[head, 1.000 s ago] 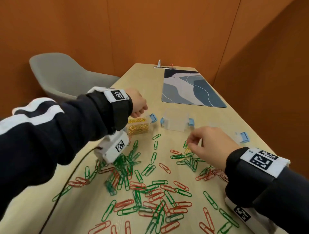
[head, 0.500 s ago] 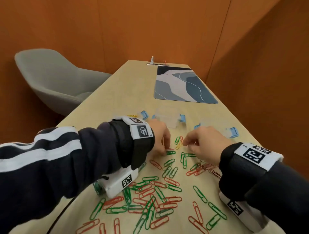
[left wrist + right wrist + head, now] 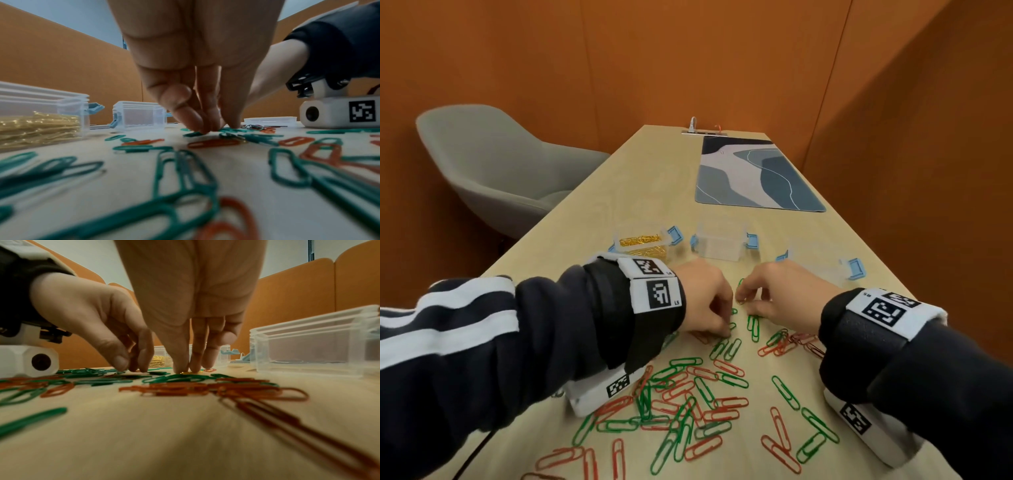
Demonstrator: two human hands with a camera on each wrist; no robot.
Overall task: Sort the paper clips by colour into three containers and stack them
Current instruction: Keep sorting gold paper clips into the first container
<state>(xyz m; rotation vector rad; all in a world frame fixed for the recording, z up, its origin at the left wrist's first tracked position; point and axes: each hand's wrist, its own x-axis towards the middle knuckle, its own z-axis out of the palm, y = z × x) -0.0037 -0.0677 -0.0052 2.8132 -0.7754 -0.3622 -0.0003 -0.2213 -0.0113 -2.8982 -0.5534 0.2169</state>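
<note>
Red and green paper clips (image 3: 688,394) lie scattered over the near half of the wooden table. Three clear containers with blue latches stand behind them: the left container (image 3: 643,251) holds gold clips, the middle container (image 3: 720,246) and the right container (image 3: 815,260) look empty. My left hand (image 3: 726,330) is down on the table, its fingertips pinching a small green clip (image 3: 193,134). Close beside it, my right hand (image 3: 741,301) pinches a small gold clip (image 3: 185,373) against the tabletop between thumb and fingers.
A grey chair (image 3: 493,171) stands left of the table. A blue-grey desk mat (image 3: 753,174) lies at the far end. Orange walls close in on the right and behind. White wrist camera units (image 3: 599,390) (image 3: 869,425) hang just above the clips.
My left hand came from above the gold container down to the clips beside my right hand. My right hand shifted slightly left and lowered to the table.
</note>
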